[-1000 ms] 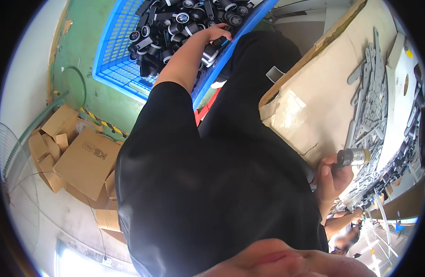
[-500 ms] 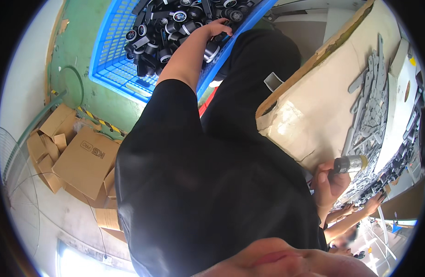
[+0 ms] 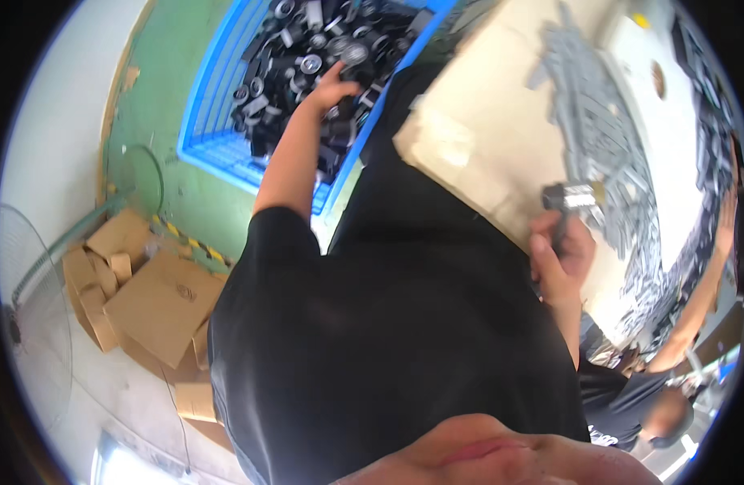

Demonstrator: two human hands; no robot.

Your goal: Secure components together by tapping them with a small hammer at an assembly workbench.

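Observation:
My left hand is inside the blue plastic basket, over a heap of black parts with round silver-rimmed ends. Its thumb and forefinger are spread apart. A blurred grey round-ended part lies by the fingertips; no grip on it shows. My right hand, closed over the table's near edge, holds a hammer-shaped part by its dark stem. The head of that part is a short cylinder, black at one end and shiny silver along the side.
The cream table carries a long pile of flat grey strips. Beyond a white board, more dark parts lie along the far right. A co-worker's arm reaches there. Opened cardboard boxes and a fan stand at left.
My left hand has shifted from the basket's right side toward its middle, fingers spreading. My right hand has moved up with the hammer-shaped part, turning it. The view has shifted too.

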